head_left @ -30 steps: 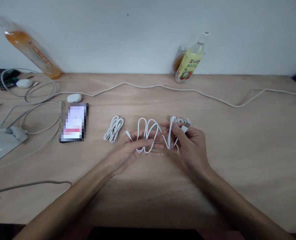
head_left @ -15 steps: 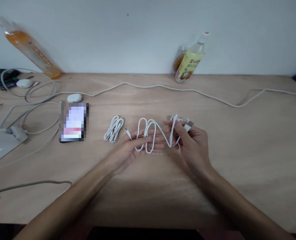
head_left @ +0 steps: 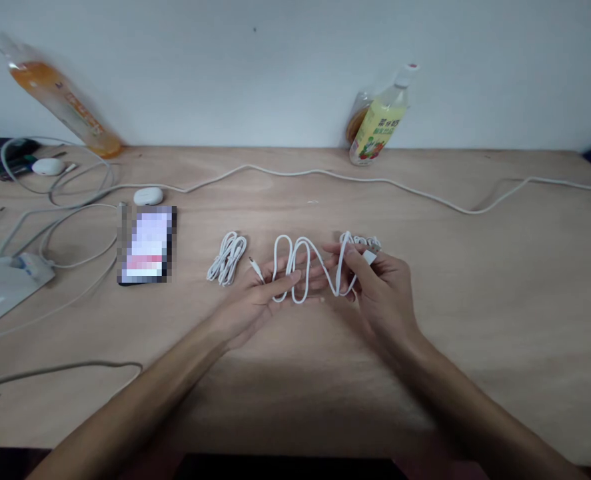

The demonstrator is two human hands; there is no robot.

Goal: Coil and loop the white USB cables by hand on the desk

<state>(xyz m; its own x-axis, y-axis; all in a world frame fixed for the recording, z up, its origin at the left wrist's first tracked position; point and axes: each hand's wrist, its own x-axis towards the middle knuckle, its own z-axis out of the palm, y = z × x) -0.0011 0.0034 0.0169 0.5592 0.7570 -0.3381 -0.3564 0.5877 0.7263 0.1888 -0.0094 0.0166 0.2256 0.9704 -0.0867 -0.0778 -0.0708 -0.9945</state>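
A white USB cable (head_left: pixel 299 241) lies in loose back-and-forth loops across both hands, above the table. My left hand (head_left: pixel 255 293) holds several of its loops, thumb pressed over them and fingers stretched beneath; a slim plug pokes out by the thumb. My right hand (head_left: pixel 382 280) pinches another loop between thumb and fingers, and a white plug end sticks out beside it. Behind the right hand, a bundled white cable (head_left: pixel 374 241) is partly hidden. Left of my left hand lies a second coiled white cable (head_left: pixel 228 259).
A phone (head_left: pixel 149 243) and white earbud case (head_left: pixel 148 196) lie to the left, near tangled cables and a white box (head_left: pixel 5 287). A long white cable (head_left: pixel 320 172) crosses the table's back. An orange drink bottle (head_left: pixel 62 103) and yellow drink bottle (head_left: pixel 380 123) stand by the wall.
My right hand has shifted slightly left and its cable loop has changed shape, now rounder at the top. The left hand stays nearly still with its loops.
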